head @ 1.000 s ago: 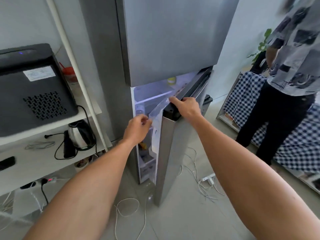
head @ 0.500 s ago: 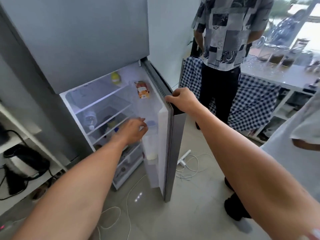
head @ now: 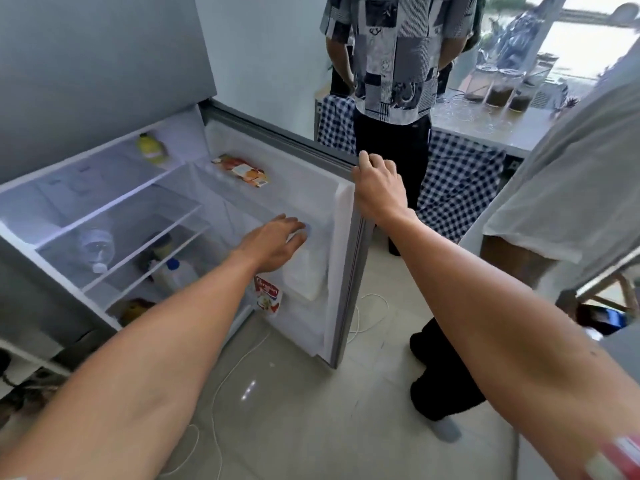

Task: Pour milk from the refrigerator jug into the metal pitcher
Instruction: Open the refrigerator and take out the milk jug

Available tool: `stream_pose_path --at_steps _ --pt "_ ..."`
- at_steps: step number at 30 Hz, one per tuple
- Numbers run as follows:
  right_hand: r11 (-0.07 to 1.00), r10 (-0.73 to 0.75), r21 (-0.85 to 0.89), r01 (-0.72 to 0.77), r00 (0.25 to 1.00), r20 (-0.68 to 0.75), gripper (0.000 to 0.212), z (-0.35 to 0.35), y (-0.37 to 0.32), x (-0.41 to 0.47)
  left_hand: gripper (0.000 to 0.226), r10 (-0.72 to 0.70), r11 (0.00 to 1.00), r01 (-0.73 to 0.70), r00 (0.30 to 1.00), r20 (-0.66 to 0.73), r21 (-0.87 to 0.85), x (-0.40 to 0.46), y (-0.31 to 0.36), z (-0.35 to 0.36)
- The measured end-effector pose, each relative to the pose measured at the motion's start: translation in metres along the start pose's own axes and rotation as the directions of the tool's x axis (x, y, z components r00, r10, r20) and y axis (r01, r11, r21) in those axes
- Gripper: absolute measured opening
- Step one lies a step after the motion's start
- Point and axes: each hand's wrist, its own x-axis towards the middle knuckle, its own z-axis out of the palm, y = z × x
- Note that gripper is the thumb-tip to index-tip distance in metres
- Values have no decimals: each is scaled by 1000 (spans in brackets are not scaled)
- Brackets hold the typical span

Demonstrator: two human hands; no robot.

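- White cables (head: 221, 386) trail across the tiled floor below the open refrigerator door (head: 308, 188).
- Left hand (head: 273, 242) is extended into the door shelf area, palm down, fingers relaxed and slightly spread. The fingertips lie at the blue cap of the milk jug (head: 306, 268); whether they actually touch the cap cannot be told. Nothing is gripped.
- The milk jug, white and translucent, stands upright in the door shelf, long axis vertical, cap end up. It sits near the door's free edge, just beside a red-and-white carton (head: 267, 295) on its left.
- Right hand (head: 377, 188) is on the top outer corner of the refrigerator door, fingers curled over the edge, holding it.
- The door stands swung wide; an orange packet (head: 242, 170) lies in its upper shelf.
- Inside the compartment: a clear plastic bottle (head: 94, 249) lies on its side on a glass shelf, cap toward the viewer; a white bottle with a blue cap (head: 175, 271) stands on the shelf beneath; a yellow bottle (head: 150, 148) stands on the top shelf at the back.
- Beyond the door, a person in a patchwork-print shirt (head: 398, 53) and dark trousers stands before a table draped in a blue checked cloth (head: 457, 181).
- Glass jars (head: 498, 86) stand on that tabletop near the window.
- The metal pitcher is not identifiable in this view.
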Motion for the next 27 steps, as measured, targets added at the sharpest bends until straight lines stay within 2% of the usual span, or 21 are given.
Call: stream_pose_path --at_steps 4,10,12,14,16,18,20,23,27 --pt "997 46 59 -50 996 72 56 1 22 21 52 36 999 -36 999 7 -20 21 15 6" --pt "988 65 139 -74 996 68 51 8 32 33 57 45 999 -45 999 8 -14 34 15 14" --pt "986 69 149 -77 996 55 53 11 31 32 53 32 997 -38 996 -80 -73 33 11 19" --pt "985 76 151 -82 996 45 53 13 29 32 41 -23 985 -23 963 -267 -170 29 9 30" --pt "984 93 147 -96 995 30 53 14 26 30 25 -176 940 38 904 -390 -338 26 8 41" --pt "980 127 151 -128 992 18 55 16 22 28 20 -347 832 137 884 -312 -537 26 5 52" --pt "976 155 152 -154 988 4 58 18 19 26 25 -428 706 224 891 -153 -672 28 0 62" --pt "968 195 167 -188 980 -25 58 22 14 25 34 -467 597 335 884 23 -729 39 -6 76" --pt "950 244 222 -218 965 -98 50 29 6 21 41 -498 414 462 836 230 -784 62 -4 94"
